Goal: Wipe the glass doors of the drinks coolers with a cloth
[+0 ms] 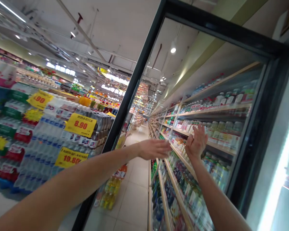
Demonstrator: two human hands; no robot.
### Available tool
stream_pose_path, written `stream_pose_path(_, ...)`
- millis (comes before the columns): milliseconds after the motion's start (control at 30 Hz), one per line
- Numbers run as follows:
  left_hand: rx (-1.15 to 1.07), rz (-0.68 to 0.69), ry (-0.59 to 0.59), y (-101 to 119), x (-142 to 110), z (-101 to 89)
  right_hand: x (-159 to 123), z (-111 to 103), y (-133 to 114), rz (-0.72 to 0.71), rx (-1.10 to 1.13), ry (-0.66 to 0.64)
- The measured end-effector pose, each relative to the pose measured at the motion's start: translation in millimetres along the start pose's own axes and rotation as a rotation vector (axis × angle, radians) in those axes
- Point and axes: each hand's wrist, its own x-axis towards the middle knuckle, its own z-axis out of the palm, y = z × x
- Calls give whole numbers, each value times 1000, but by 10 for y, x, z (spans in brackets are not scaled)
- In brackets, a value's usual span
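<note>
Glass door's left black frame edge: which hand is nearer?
Left. The left hand is right of the frame edge, its forearm crossing in front; the right hand is farther right.

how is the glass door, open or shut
Open: the glass door stands swung out from the lit cabinet at right.

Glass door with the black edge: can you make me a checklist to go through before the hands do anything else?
1. Glass door swung open: ok, it seems to stick out into the aisle.
2. Left hand free: ok, fingers stretched out, nothing seen in it.
3. Right hand free: ok, raised with fingers up, nothing seen in it.
4. Black frame held: not ok, neither hand grips it.
5. Hands touching the glass: cannot tell from this view.
6. Labels on the bottles readable: not ok, too blurred and small.
</note>
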Motion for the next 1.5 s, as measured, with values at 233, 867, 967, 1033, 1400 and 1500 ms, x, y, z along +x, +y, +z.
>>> stream_pose_path(233,146,-691,245,-795,194,-302,-18,-29,-10,158,77,142)
stream_pose_path(867,118,-735,237,-686,656,-262,-82,-99,53,110,188,149)
stream_pose_path(967,9,-164,47,-233,676,-69,-91,-97,63,84,176,139)
stream_pose_path(1033,-20,38,-15,-177,664,-27,-95,-94,67,70,163,131)
stream_pose_path(1400,48,-302,152,-359,198,-139,-103,-72,66,61,112,126)
stream_pose_path(1500,-26,159,17,-165,113,-77,-107,-66,75,66,104,122)
